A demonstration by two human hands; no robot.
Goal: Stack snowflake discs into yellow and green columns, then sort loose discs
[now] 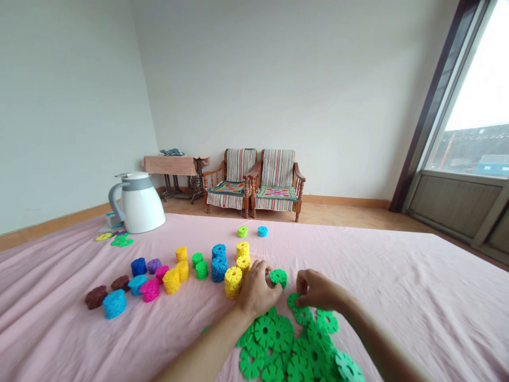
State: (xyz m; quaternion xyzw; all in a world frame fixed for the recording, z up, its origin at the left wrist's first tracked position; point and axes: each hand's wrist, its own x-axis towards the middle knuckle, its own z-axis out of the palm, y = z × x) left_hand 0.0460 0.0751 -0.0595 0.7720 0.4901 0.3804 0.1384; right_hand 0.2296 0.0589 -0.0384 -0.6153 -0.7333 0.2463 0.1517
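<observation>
My left hand (259,289) curls round a short stack of green notched plastic discs (278,277) standing on the cloth. To the right, my right hand (320,290) has its fingers closed, with thumb and fingertips at the edge of one green disc (293,301). In front of both wrists spreads a loose heap of green snowflake discs (283,333), partly overlapping. Just left of my left hand stand yellow disc stacks (233,281), close to its knuckles. Farther left are blue stacks (219,269) and small green stacks (201,270).
Orange-yellow (172,281), pink (150,290), light blue (114,303) and brown (96,297) stacks extend leftward over the pink cloth (397,297). A white jug (142,204) stands at the back left beside loose discs (121,240). Two small stacks, lime (242,231) and blue (262,231), sit near the far edge.
</observation>
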